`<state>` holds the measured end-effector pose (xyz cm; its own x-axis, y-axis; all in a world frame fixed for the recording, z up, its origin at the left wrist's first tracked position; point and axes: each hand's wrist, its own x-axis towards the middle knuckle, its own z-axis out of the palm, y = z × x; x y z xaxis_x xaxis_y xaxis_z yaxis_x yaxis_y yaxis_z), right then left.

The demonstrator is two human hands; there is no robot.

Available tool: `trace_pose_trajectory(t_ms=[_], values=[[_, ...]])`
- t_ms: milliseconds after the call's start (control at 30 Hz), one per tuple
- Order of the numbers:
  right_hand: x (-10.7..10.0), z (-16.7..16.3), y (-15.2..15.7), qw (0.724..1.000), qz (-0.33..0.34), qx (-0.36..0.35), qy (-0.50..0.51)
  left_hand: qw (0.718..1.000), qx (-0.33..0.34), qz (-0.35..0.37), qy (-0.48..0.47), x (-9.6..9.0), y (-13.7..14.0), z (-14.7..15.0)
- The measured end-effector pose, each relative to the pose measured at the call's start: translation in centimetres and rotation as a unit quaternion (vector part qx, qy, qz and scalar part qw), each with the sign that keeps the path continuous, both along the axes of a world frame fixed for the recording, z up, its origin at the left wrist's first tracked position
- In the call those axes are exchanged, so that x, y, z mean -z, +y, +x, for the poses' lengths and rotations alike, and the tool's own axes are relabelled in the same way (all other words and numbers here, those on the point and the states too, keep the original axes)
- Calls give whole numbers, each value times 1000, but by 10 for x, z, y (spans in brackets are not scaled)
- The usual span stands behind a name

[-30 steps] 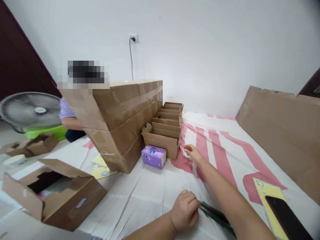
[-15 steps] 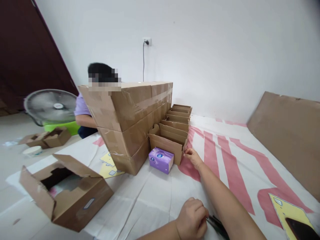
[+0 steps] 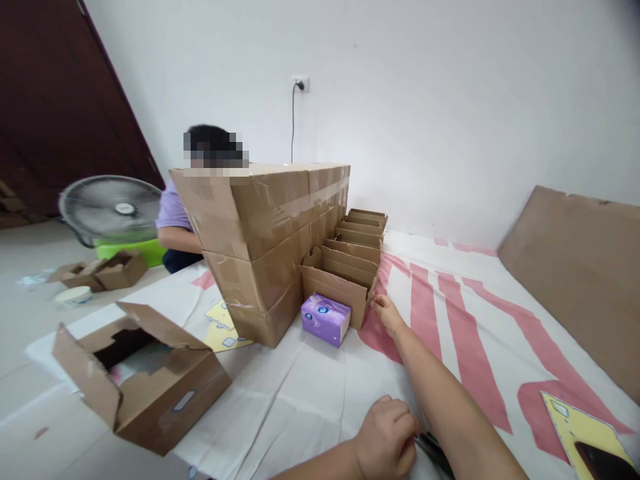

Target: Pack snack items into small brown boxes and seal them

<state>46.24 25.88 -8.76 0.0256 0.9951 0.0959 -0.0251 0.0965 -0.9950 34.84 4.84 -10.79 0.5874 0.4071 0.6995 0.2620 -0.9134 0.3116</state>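
Note:
My right hand [image 3: 386,313] reaches forward, its fingers pinched together at the right side edge of the nearest cardboard box [image 3: 333,285] in a row of open boxes. Whether they grip the cardboard or something small there is hidden. Against that box's front stands a purple tissue pack [image 3: 326,320]. My left hand [image 3: 387,437] is closed low over the white sheet, near my right forearm. A dark, slim object [image 3: 434,455] shows beside its fingers, partly behind the forearm; its kind cannot be made out.
Taped cartons [image 3: 260,247] stand stacked left of the row; a person [image 3: 174,217] sits behind them. An open cardboard box [image 3: 165,400] is at front left, a fan [image 3: 117,208] beyond. A yellow sheet [image 3: 575,427] bears a dark object at right. A brown board [image 3: 575,267] leans on the wall.
The view has turned slightly left, so most things sit a little further right. Both hands keep almost the same pose and place.

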Motion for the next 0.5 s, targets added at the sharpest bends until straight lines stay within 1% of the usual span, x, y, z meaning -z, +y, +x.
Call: trace_pose_trajectory(t_ms=[200, 267, 333, 367, 400, 433, 500], values=[[-7, 3, -4, 999, -15, 3, -48, 1000, 5, -25, 4, 2, 1, -1], [-12, 7, -11, 998, -20, 3, -57, 999, 11, -43, -3, 1, -1, -2], [-17, 12, -21, 998, -23, 4, -65, 997, 12, -79, -23, -1, -1, -3], [-19, 15, -28, 997, -24, 3, -69, 992, 12, -115, -40, -3, 0, -3], [-22, 18, -36, 997, -25, 2, -74, 982, 10, -174, -68, -5, 2, -4], [-24, 22, -45, 996, -27, 0, -80, 963, 3, -248, -106, -7, 5, -5], [-28, 29, -66, 995, -33, -6, -92, 901, -26, -392, -187, -11, 15, -6]])
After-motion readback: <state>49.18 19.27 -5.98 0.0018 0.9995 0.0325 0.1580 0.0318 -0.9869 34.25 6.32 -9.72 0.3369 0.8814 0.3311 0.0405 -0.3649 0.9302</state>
